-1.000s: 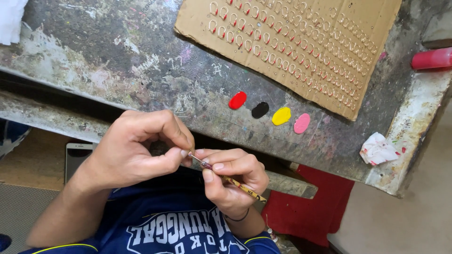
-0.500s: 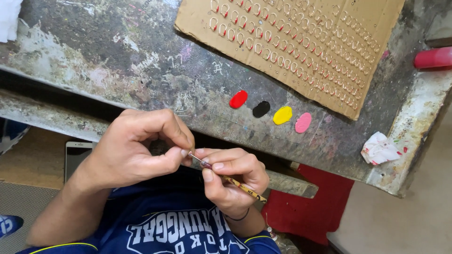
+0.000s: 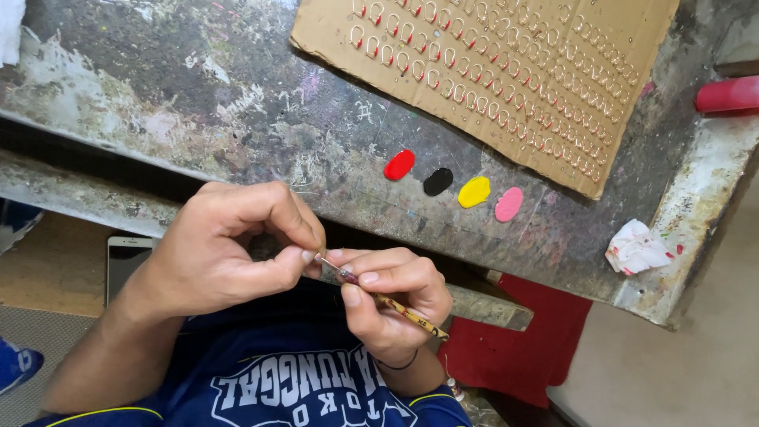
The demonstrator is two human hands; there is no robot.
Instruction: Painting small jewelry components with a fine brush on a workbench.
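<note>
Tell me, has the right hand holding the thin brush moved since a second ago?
No. The right hand sits in the same spot below the black paint blob on the workbench, pinching the thin brush.

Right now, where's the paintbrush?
Head view, lower centre: the thin paintbrush is pinched between the left hand and right hand, below the bench edge and the red paint dab.
</note>
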